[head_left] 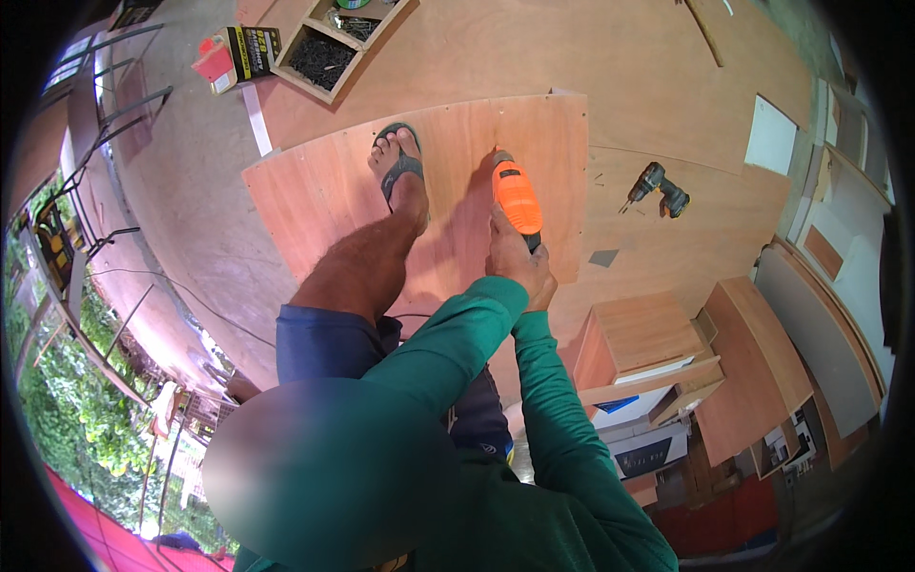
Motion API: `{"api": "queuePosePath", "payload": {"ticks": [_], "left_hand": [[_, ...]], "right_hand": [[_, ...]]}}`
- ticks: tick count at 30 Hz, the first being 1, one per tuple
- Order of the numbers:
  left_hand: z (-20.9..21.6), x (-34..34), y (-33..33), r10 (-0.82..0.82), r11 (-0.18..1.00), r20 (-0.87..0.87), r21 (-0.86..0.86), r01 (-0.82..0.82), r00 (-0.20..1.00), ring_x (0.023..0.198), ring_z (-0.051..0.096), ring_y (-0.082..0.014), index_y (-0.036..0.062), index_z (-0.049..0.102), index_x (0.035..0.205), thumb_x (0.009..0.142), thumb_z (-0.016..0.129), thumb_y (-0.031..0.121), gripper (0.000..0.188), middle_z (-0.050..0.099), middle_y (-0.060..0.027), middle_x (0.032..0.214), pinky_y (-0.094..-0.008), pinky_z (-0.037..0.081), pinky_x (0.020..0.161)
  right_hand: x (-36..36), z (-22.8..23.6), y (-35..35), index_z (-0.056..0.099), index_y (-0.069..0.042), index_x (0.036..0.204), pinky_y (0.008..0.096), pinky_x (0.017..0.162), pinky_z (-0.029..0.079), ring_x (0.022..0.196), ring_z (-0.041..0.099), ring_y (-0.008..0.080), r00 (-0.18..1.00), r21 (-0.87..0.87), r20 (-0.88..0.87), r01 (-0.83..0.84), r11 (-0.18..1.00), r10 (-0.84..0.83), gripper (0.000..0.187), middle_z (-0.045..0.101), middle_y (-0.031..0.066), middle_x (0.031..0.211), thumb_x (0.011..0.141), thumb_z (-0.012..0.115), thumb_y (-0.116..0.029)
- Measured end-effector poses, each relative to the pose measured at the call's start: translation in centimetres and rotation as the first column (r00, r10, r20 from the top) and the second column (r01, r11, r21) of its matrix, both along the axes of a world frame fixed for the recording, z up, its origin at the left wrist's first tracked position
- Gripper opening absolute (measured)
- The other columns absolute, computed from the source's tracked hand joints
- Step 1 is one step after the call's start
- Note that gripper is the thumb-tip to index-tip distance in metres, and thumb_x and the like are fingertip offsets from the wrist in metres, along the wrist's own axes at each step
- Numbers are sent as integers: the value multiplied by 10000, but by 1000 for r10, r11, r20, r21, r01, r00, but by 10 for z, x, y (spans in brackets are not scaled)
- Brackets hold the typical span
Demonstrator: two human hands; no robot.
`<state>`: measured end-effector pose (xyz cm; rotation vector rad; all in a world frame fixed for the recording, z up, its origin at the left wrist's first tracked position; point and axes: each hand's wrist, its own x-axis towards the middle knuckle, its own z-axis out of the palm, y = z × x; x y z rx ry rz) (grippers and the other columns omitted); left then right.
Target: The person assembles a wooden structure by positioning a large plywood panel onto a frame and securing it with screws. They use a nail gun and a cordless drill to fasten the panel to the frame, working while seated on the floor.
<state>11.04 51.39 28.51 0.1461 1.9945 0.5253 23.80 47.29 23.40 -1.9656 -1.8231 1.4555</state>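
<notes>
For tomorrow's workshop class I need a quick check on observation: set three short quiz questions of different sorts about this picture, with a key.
1. True or false: both hands grip the orange drill over the plywood sheet.
2. What rests on the sheet left of the drill? A) a hammer B) a foot in a sandal C) a saw
3. Fill in: a second, dark drill lies on the floor to the ____ of the sheet.

Key:
1. True; the two hands close together on its handle.
2. B, the foot in a sandal stands flat on the sheet.
3. right
</notes>
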Motion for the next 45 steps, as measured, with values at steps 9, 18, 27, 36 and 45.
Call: {"api": "queuePosePath", "payload": {"ticks": [9, 18, 27, 36, 45], "left_hand": [[-5, 1, -1, 3, 1000, 9, 22, -4, 1000, 1098, 732, -499, -44, 156, 1664, 877, 781, 128, 1019, 713, -313, 1189, -519, 585, 982], [9, -11, 11, 38, 997, 186, -71, -26, 982, 1362, 588, -483, 0, 117, 1685, 886, 789, 99, 1049, 414, -259, 1614, -510, 527, 1132], [15, -18, 17, 29, 997, 183, -74, -16, 983, 1344, 604, -488, -10, 119, 1686, 895, 770, 107, 1031, 400, -266, 1634, -521, 539, 1114], [13, -14, 15, 17, 999, 148, -53, -9, 989, 1385, 574, -479, -17, 128, 1685, 898, 767, 102, 1021, 365, -255, 1664, -513, 517, 1146], [16, -16, 19, 17, 998, 166, -57, -8, 986, 1335, 615, -484, -19, 111, 1688, 915, 767, 113, 1022, 349, -254, 1676, -525, 531, 1128]], "right_hand": [[-3, -2, 0, 705, 24, 1201, 345, 756, 588, 870, 707, 149, 995, -90, 5, 95, 991, -95, 273, 776, 61, 960, 1059, 666, -207], [-3, -2, 3, 676, -10, 1168, 419, 700, 596, 812, 782, 318, 996, 12, -33, 81, 997, -80, 324, 778, 184, 882, 949, 783, -224], [-1, -2, 8, 706, 3, 1106, 426, 716, 598, 833, 789, 317, 1000, 20, 0, 26, 999, -26, 307, 785, 186, 897, 960, 772, -260], [-4, 3, 9, 717, -7, 1119, 432, 720, 597, 836, 792, 321, 999, -18, 42, 29, 999, -29, 287, 783, 192, 886, 969, 762, -247], [2, 1, 14, 669, 54, 1206, 345, 785, 568, 895, 656, 144, 993, -92, 72, -86, 992, 92, 295, 746, 61, 1010, 1089, 625, -214]]}}
